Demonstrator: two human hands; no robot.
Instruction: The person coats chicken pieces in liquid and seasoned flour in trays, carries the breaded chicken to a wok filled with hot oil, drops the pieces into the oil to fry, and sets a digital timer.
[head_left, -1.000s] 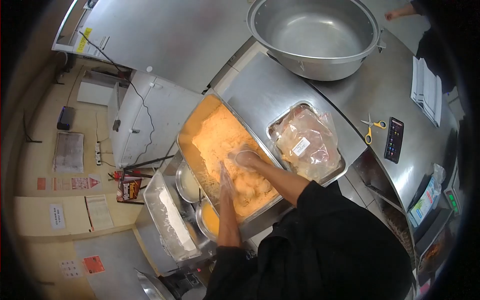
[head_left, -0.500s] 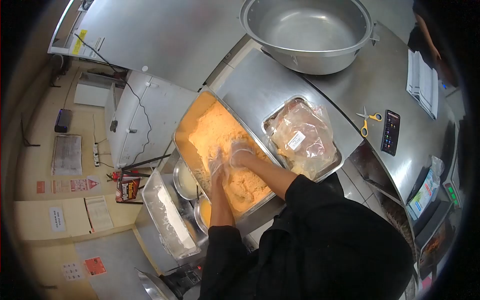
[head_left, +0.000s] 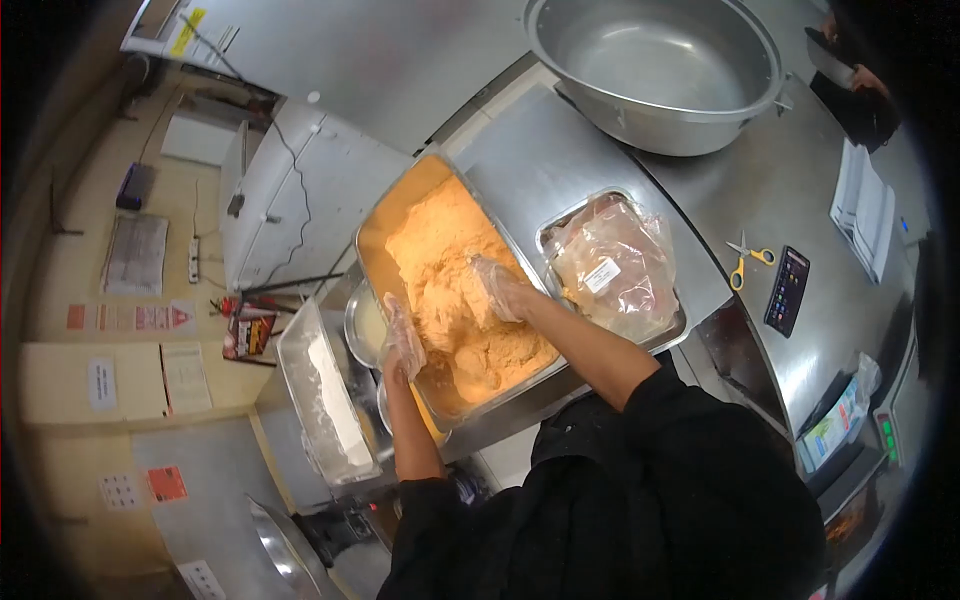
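Note:
A deep metal pan [head_left: 418,190] holds a large heap of orange, crumbly breading [head_left: 445,235]. My left hand [head_left: 404,340], in a clear plastic glove, is at the pan's left side with its fingers stretched out along the edge of the heap. On the other side my right hand [head_left: 503,288], gloved the same way, lies against the breading with its fingers extended. Neither hand is closed around anything I can see. Between them the breading is mounded and lumpy; whether something lies under it is hidden.
Right of the pan, a tray holds a clear bag of raw meat [head_left: 620,275]. To the left are a tray of white powder [head_left: 335,400] and partly hidden bowls. A large metal pot [head_left: 655,120], scissors [head_left: 744,262] and a phone [head_left: 787,290] sit on the counter. Another person's hand [head_left: 868,80] appears top right.
My hands have moved apart from close together in the breading: the left to the pan's left edge, the right slightly right. The breading between them is heaped differently. The view has shifted a little.

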